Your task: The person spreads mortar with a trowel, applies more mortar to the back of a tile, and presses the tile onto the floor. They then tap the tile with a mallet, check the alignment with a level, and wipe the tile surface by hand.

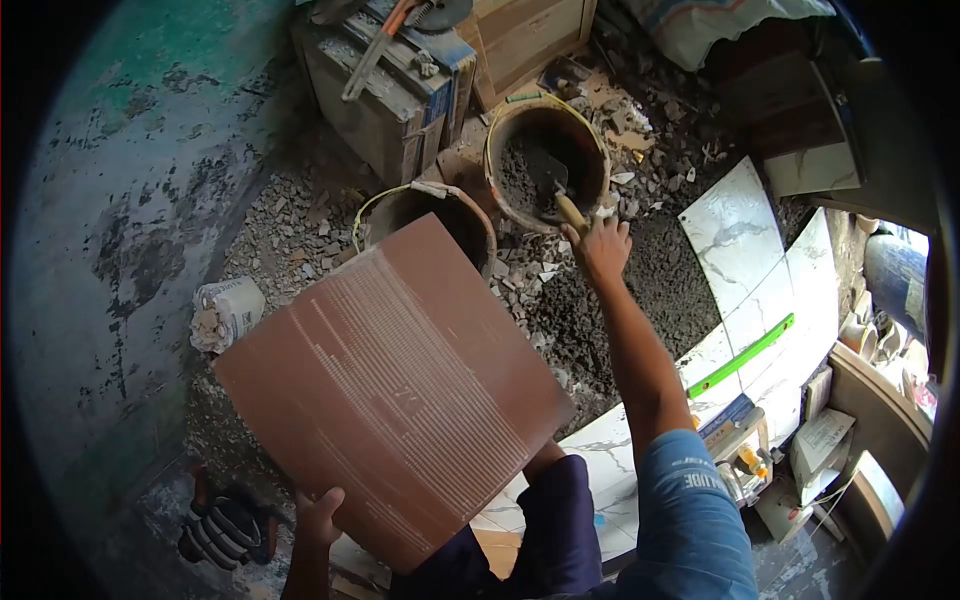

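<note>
My left hand [318, 515] grips the lower left edge of a large square tile [400, 390], thumb on its ridged brown back. The tile is tilted over my legs, its back turned up toward me. My right hand [604, 248] is closed on the wooden handle of a trowel [570, 213]. The trowel's blade dips into grey mortar inside a bucket [600, 190] with a yellow rim. Whether mortar lies on the blade is hard to make out. A second bucket [480, 222] is partly hidden behind the tile's upper corner.
Damp grey mortar [640, 300] covers the floor beside white marbled tiles [735, 235], where a green spirit level [740, 357] lies. Stacked boxes [375, 130] carry an orange-handled tool [375, 50]. A torn white bag [235, 305] and rubble [285, 225] lie along the wall.
</note>
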A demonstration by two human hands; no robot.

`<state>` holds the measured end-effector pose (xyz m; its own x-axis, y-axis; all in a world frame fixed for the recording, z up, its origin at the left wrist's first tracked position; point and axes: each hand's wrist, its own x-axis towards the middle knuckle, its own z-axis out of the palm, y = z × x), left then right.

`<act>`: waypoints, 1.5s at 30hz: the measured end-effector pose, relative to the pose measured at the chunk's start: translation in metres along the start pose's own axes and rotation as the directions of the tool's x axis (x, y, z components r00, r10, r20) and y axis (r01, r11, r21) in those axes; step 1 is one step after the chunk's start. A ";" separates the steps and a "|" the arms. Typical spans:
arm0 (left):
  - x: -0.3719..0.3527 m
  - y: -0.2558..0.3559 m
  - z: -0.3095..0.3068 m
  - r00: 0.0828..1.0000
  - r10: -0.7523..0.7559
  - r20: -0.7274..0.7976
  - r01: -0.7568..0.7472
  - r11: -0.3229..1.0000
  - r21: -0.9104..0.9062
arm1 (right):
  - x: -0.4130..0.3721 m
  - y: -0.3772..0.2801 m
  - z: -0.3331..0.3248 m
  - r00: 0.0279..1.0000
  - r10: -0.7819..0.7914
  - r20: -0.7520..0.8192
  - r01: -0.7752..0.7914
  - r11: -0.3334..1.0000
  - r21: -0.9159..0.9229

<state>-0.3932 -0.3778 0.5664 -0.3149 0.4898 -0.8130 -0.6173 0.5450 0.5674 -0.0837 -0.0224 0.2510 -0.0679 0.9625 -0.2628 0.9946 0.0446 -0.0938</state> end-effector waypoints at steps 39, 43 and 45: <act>0.455 -0.146 0.240 0.907 0.155 0.392 -0.078 0.976 -0.204 | -0.090 0.079 -0.024 0.972 0.234 0.028 -0.150 0.527 0.837; 0.458 -0.156 0.243 0.968 0.200 0.154 -0.176 0.972 -0.155 | -0.080 0.061 -0.020 0.985 0.141 0.104 -0.166 0.569 0.805; 0.467 -0.158 0.235 0.982 0.173 0.070 -0.186 0.942 0.278 | -0.089 0.054 -0.028 0.978 0.161 0.134 -0.202 0.555 0.807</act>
<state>-0.2731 -0.0752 0.1274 -0.3654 0.6232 -0.6914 -0.3230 0.6118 0.7221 -0.0213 -0.0982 0.2959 0.0830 0.9123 -0.4009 0.5020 -0.3858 -0.7741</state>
